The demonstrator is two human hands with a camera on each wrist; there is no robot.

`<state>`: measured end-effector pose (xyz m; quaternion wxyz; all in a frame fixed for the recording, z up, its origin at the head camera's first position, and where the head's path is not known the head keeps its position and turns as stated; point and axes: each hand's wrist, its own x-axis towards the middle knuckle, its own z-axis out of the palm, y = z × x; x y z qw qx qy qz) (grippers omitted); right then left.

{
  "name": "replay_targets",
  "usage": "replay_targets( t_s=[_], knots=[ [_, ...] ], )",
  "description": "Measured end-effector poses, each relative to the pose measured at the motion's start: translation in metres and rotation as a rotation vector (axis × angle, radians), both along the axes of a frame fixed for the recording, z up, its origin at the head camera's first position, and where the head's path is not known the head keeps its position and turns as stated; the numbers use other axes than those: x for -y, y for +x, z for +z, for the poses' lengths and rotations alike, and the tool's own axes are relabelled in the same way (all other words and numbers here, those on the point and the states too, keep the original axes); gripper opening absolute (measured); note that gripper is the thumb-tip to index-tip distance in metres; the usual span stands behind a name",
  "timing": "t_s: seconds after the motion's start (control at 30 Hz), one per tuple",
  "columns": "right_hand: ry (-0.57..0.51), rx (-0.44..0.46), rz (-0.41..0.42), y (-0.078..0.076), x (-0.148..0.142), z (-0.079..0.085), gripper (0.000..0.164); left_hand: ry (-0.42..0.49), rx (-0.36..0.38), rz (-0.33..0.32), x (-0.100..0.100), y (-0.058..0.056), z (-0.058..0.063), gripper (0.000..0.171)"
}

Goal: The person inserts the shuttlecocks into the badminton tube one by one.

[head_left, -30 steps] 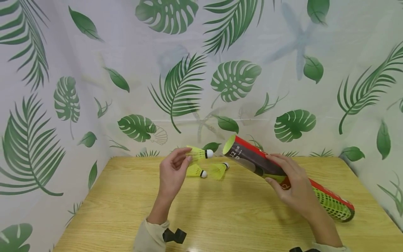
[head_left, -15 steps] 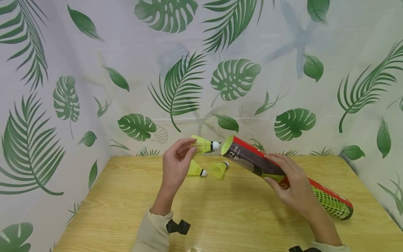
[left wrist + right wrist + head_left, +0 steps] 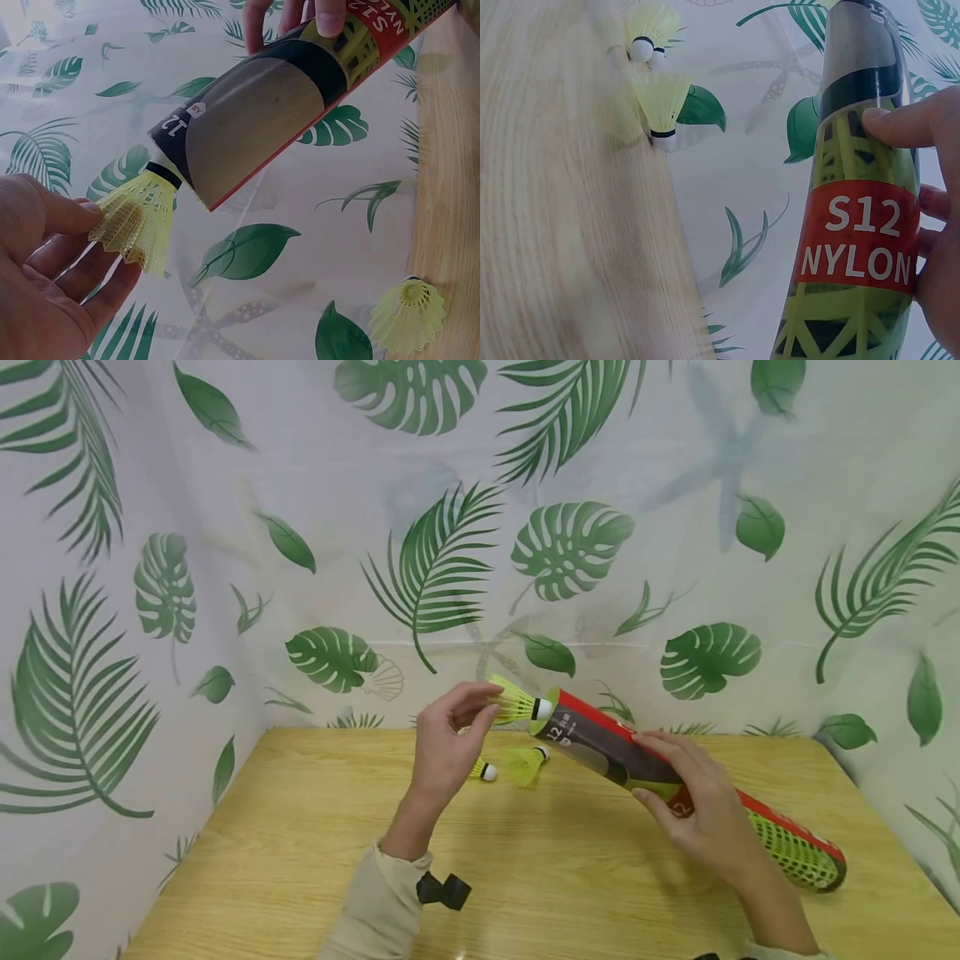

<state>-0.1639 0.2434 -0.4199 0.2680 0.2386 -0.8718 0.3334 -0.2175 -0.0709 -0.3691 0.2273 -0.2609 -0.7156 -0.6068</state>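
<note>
My left hand pinches a yellow shuttlecock by its skirt, between thumb and fingertips. The white cork, with its black band, points right and sits at the mouth of a shuttlecock tube. In the left wrist view, part of that cork is hidden by the tube's rim. My right hand grips the tube around its middle. The tube slants, its mouth raised to the left and its far end low on the right. Printed on its red band is "S12 NYLON".
On the wooden table, towards its back edge, lie a yellow shuttlecock and another shuttlecock partly hidden behind my left hand. A leaf-patterned cloth hangs behind and at both sides.
My left hand has moved right and slightly up with the shuttlecock, bringing its cork from a gap away up to the tube's mouth. The right hand and tube have stayed nearly still.
</note>
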Motion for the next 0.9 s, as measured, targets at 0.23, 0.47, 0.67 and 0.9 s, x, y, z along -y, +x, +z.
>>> replay_targets(
  t_s=[0.23,0.47,0.67,0.9],
  knots=[
    [-0.008,0.010,-0.006,0.003,0.000,-0.001,0.081,-0.044,0.006,-0.010,-0.009,0.002,0.001,0.017],
    [0.002,0.042,-0.021,0.005,0.001,-0.001,0.082,-0.068,0.009,-0.036,-0.016,0.003,0.002,0.019],
    [0.001,0.046,-0.026,0.004,0.002,0.001,0.082,-0.087,0.025,-0.053,-0.020,0.003,0.002,0.019],
    [0.004,0.045,-0.009,-0.001,0.006,0.002,0.082,-0.111,0.049,-0.066,-0.021,0.001,0.002,0.021]
  ],
)
